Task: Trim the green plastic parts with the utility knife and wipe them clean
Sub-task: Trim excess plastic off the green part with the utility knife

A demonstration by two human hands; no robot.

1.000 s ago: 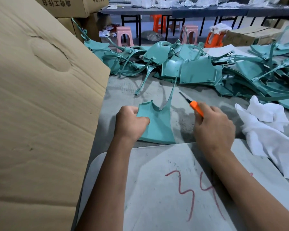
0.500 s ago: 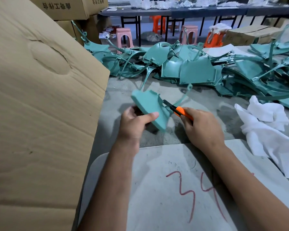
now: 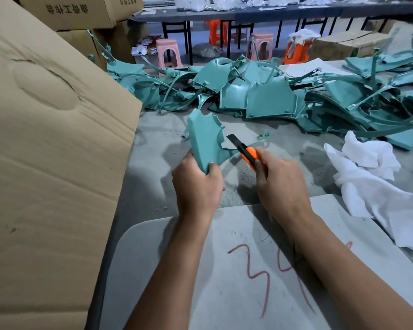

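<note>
Head view: at the centre of the frame the left hand (image 3: 197, 184) grips the lower end of a green plastic part (image 3: 206, 139), holding it upright above the grey surface (image 3: 157, 144). Just right of it, the right hand (image 3: 280, 184) is clenched round the orange utility knife (image 3: 248, 154), whose dark blade points up-left and meets the part's right edge, where a thin green strip curls away. A heap of green parts (image 3: 270, 98) fills the upper middle and right. A white cloth (image 3: 377, 177) lies at the right edge. A cardboard box (image 3: 48, 151) fills the left side. A pale board (image 3: 224, 270) marked with red numerals lies under the forearms at the bottom.
</note>
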